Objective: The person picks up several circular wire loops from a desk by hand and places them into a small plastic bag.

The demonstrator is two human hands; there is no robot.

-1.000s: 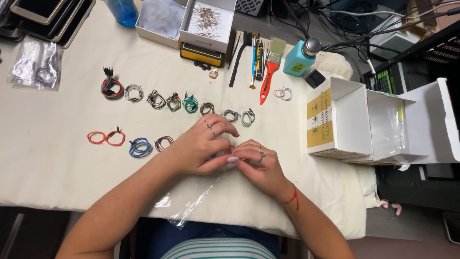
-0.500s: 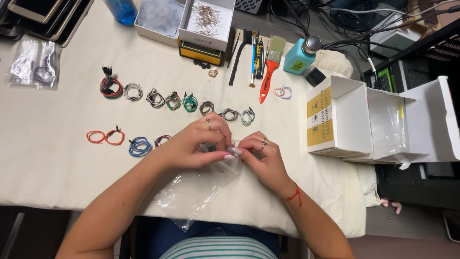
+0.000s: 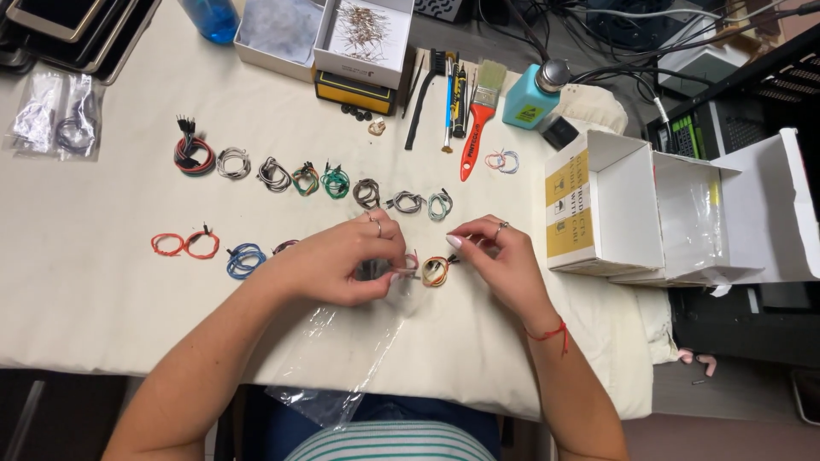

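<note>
At the near middle of the cream-covered table [image 3: 102, 316], her two hands have drawn apart since a moment ago, when they were bunched together over the clear plastic bag [image 3: 342, 358]. The left hand [image 3: 342, 260] is curled shut, fingertips pinched on something small at the bag's mouth; I cannot tell exactly what it grips. The right hand [image 3: 500, 256], at 3 o'clock from it, pinches the end of a small coil of orange and brown wire [image 3: 436, 271], which now lies out on the cloth between the two hands, out of the bag. The bag itself trails toward 6 o'clock, over the table edge, much as before.

At 12 o'clock from the hands runs a row of coiled wires [image 3: 337, 181], unchanged. Red loops [image 3: 186, 245] and a blue coil [image 3: 245, 259] sit at 9 o'clock. An open white box [image 3: 615, 213] stands at 3 o'clock, and a red-handled brush [image 3: 478, 119] lies toward 1 o'clock.
</note>
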